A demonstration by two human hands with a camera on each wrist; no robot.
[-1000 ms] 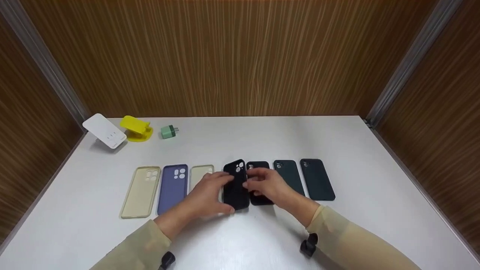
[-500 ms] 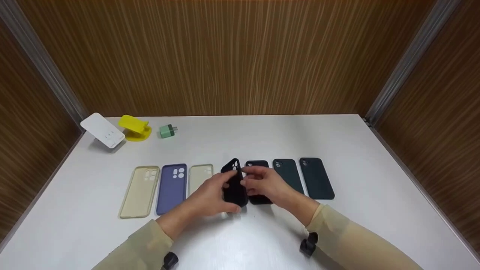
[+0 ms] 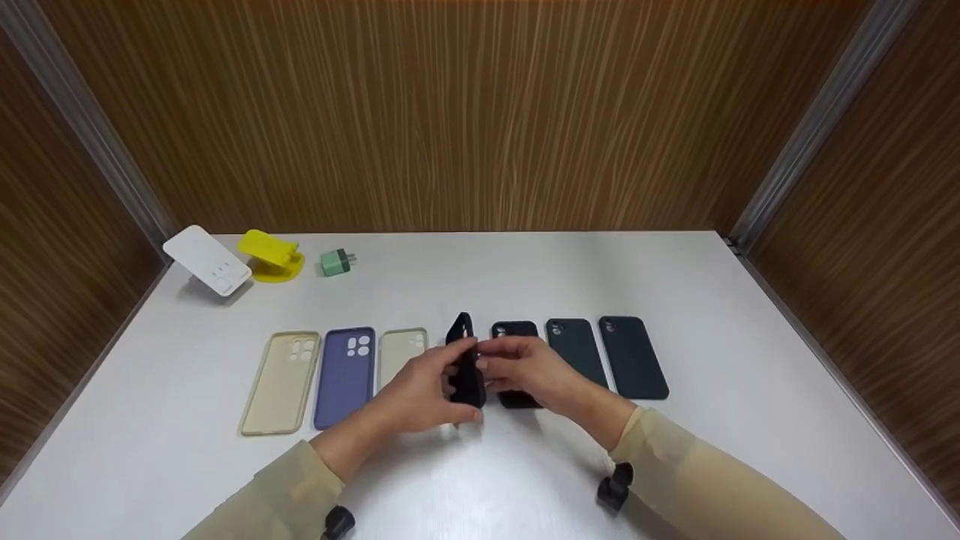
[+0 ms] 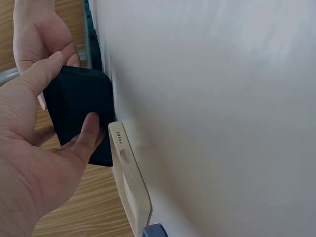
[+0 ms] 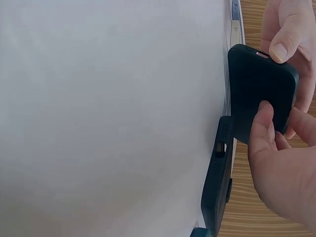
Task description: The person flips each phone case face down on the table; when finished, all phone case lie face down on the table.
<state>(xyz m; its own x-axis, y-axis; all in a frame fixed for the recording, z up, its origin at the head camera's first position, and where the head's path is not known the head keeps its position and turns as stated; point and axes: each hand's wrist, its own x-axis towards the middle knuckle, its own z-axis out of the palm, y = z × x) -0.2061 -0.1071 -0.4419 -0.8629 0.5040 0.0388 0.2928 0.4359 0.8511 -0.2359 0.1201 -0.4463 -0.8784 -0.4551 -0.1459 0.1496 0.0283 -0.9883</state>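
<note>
A black phone case (image 3: 468,386) stands almost on its long edge in the middle of the row, seen nearly edge-on in the head view. My left hand (image 3: 420,390) grips it from the left, thumb at the near end. From the right, my right hand (image 3: 536,373) pinches it; the right wrist view shows the thumb against the flat face of the case (image 5: 261,81). To the left lie a pale cream case (image 3: 401,345), a purple case (image 3: 341,397) and another cream case (image 3: 274,390). On the right lies a black case (image 3: 517,400), partly covered by my right hand.
Farther right lie a dark green case (image 3: 581,352) and a dark case (image 3: 634,364). At the back left stand a white stand (image 3: 210,259) and a yellow stand (image 3: 262,250), beside a green plug charger (image 3: 334,262). Wood-patterned panels (image 3: 480,112) enclose the white table (image 3: 480,487).
The black phone case has turned from lying nearly flat, face showing, to standing almost on edge. Both hands have shifted slightly with it; the other cases have stayed put.
</note>
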